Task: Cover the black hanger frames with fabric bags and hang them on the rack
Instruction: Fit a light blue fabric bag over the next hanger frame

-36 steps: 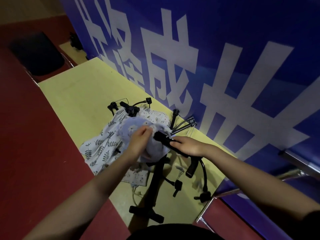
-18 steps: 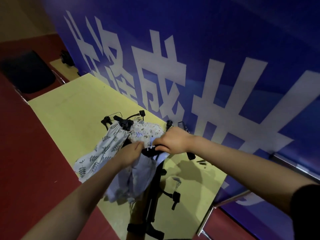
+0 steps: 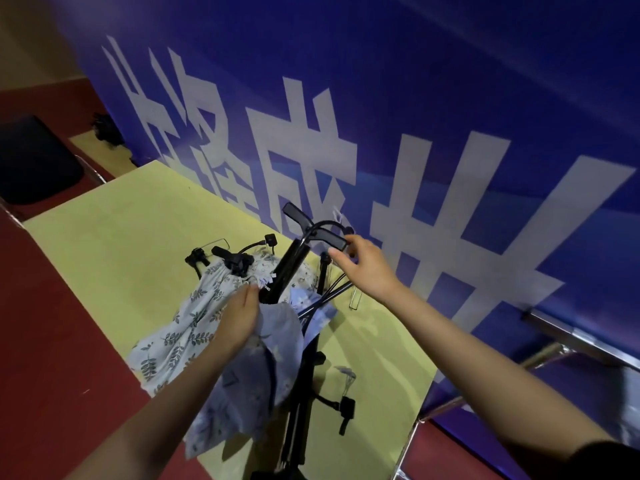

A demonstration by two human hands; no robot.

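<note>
While the left hand (image 3: 242,317) grips the top of a pale blue bag (image 3: 256,375), the right hand (image 3: 363,268) reaches up to a black frame (image 3: 287,268). The frame stands tilted in the middle of the yellow surface (image 3: 114,230), with its top arms pointing to about 1 o'clock. The right fingers (image 3: 337,252) are a little apart and touch the end of one flat arm; I cannot tell if they pinch it. The bag hangs down from the frame toward 7 o'clock. At 9 o'clock from the frame lies a leaf-print bag (image 3: 183,323) with black clips (image 3: 235,259) on top of it. A blue wall (image 3: 450,98) with big white letters stands behind, at 12 o'clock.
</note>
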